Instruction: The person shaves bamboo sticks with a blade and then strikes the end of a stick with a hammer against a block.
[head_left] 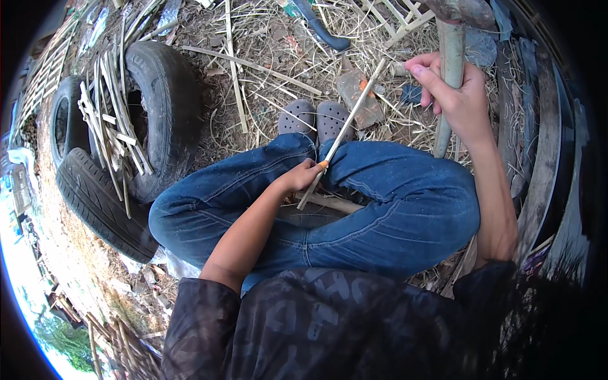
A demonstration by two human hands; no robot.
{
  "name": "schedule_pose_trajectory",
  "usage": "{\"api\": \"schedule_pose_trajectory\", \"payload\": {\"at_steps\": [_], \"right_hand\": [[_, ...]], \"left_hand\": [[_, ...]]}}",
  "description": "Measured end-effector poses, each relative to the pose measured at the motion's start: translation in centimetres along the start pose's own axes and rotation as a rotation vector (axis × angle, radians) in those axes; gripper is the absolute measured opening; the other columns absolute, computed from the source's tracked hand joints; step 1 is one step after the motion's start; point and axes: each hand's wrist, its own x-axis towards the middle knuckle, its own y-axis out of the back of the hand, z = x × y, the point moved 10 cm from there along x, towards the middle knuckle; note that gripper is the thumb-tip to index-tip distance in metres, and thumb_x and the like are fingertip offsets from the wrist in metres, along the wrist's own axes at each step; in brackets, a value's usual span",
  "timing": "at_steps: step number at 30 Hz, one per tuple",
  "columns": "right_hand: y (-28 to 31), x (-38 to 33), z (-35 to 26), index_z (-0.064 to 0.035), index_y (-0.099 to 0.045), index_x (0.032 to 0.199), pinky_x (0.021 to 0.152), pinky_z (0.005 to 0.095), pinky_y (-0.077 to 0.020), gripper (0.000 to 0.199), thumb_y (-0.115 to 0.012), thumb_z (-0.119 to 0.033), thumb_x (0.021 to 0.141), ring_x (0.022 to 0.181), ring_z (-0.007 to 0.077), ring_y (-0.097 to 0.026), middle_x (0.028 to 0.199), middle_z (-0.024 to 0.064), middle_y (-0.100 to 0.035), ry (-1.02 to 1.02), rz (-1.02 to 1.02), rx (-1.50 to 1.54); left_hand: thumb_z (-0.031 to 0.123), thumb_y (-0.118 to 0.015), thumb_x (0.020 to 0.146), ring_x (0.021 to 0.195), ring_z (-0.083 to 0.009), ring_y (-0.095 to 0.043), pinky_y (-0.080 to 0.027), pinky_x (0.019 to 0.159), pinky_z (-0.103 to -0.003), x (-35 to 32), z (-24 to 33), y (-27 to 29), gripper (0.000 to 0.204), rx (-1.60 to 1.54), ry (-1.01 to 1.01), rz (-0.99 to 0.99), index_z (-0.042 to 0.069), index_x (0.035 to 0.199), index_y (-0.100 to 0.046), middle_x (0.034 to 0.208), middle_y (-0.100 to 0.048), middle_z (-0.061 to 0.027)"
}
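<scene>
My left hand (301,177) is closed round a thin bamboo strip (350,120) that slants up and to the right over my lap. A small orange patch (323,164) shows at its fingertips. On the right, my right hand (457,98) is wrapped round the pale wooden handle (452,50) of a hammer-like tool, held nearly upright. The tool's dark, thick head (462,9) is partly cut off by the top edge. Between my crossed legs lies a piece of round wood (332,202), partly hidden by my hand and the jeans.
Old tyres (166,107) stand at the left, with a bundle of split bamboo strips (113,120) across them. A flat brick-like block (361,101) lies beyond my clogs (297,118). A dark curved object (326,31) and loose strips lie farther off. Weathered boards (546,139) line the right.
</scene>
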Motion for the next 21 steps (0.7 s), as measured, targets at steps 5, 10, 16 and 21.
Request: {"api": "schedule_pose_trajectory", "payload": {"at_steps": [5, 10, 16, 21], "right_hand": [[-1.3, -0.3, -0.3, -0.0012, -0.067, 0.088, 0.049, 0.0223, -0.0448, 0.013, -0.069, -0.013, 0.083, 0.055, 0.0076, -0.057, 0.067, 0.0017, -0.061, 0.012, -0.073, 0.058], [-3.3, -1.0, 0.0, -0.0044, -0.068, 0.092, 0.061, 0.0263, -0.0461, 0.015, -0.072, -0.009, 0.079, 0.064, 0.0055, -0.054, 0.07, -0.0001, -0.061, -0.039, -0.23, -0.054], [-7.3, -2.3, -2.9, 0.0001, -0.066, 0.103, 0.073, 0.0291, -0.05, 0.031, -0.075, -0.007, 0.074, 0.081, 0.0135, -0.064, 0.09, 0.0098, -0.068, 0.187, -0.402, -0.097], [-9.1, -3.6, -3.6, 0.0022, -0.068, 0.094, 0.081, 0.0333, -0.0512, 0.024, -0.074, -0.005, 0.072, 0.093, 0.0258, -0.066, 0.104, 0.0138, -0.067, 0.4, -0.48, -0.204]], "left_hand": [[0.063, -0.026, 0.097, 0.048, -0.0115, -0.042, -0.041, 0.047, -0.03, -2.9, 2.2, -1.9, 0.06, -0.455, 0.055, -0.391, 0.009, 0.109, -0.048, 0.059, -0.042, 0.0032], [0.078, -0.018, 0.088, 0.048, -0.0056, -0.028, -0.029, 0.04, -0.021, -11.2, 13.0, 0.8, 0.077, -0.788, -0.048, -0.504, 0.008, 0.104, -0.045, 0.064, -0.028, 0.0053], [0.09, -0.014, 0.075, 0.047, -0.0047, -0.026, -0.027, 0.041, -0.019, -15.9, 17.2, 1.6, 0.092, -0.834, -0.111, -0.463, 0.008, 0.104, -0.045, 0.064, -0.028, 0.0055], [0.096, -0.013, 0.064, 0.046, -0.0048, -0.03, -0.036, 0.042, -0.022, -16.7, 18.8, 0.7, 0.097, -0.96, -0.222, -0.553, 0.01, 0.099, -0.042, 0.062, -0.028, 0.0063]]}}
